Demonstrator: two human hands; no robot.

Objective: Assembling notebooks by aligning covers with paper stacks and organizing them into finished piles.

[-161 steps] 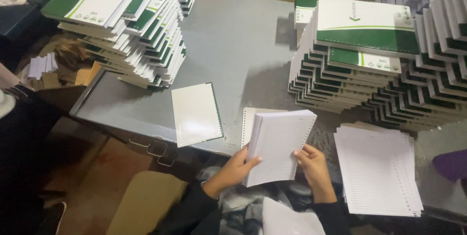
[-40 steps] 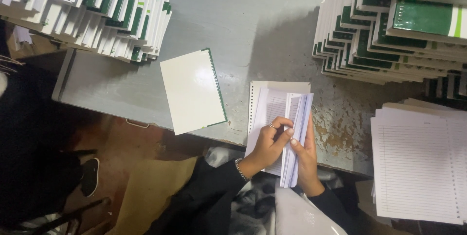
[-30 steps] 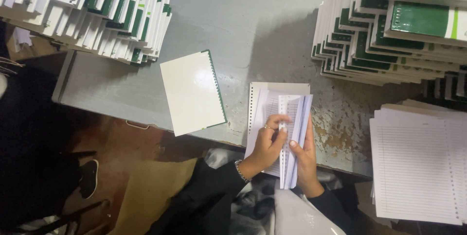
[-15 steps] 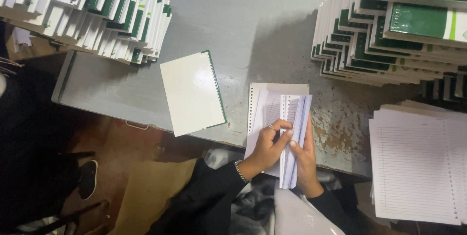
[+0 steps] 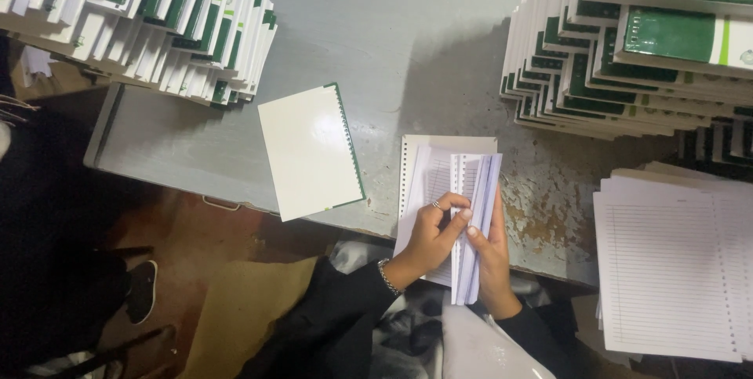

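Observation:
A sheaf of punched, lined white pages (image 5: 471, 214) stands on its edge at the near rim of the grey metal table (image 5: 376, 50). My right hand (image 5: 488, 257) grips the sheaf from the right side. The fingers of my left hand (image 5: 433, 234) pinch and part its leaves from the left. Under the sheaf lies a flat white punched sheet stack (image 5: 430, 161). Just left of my hands rests a spiral notebook (image 5: 310, 152), white side up with a green edge.
Tall leaning stacks of green-and-white notebooks stand at the back left (image 5: 149, 22) and back right (image 5: 635, 50). A pile of loose lined sheets (image 5: 674, 269) lies at the right. Brown cardboard (image 5: 243, 316) lies on the floor beneath the table edge.
Five seconds ago both hands held the sheaf flat and fanned. It now stands on edge, and over the last second my left fingers have shifted slightly along its leaves.

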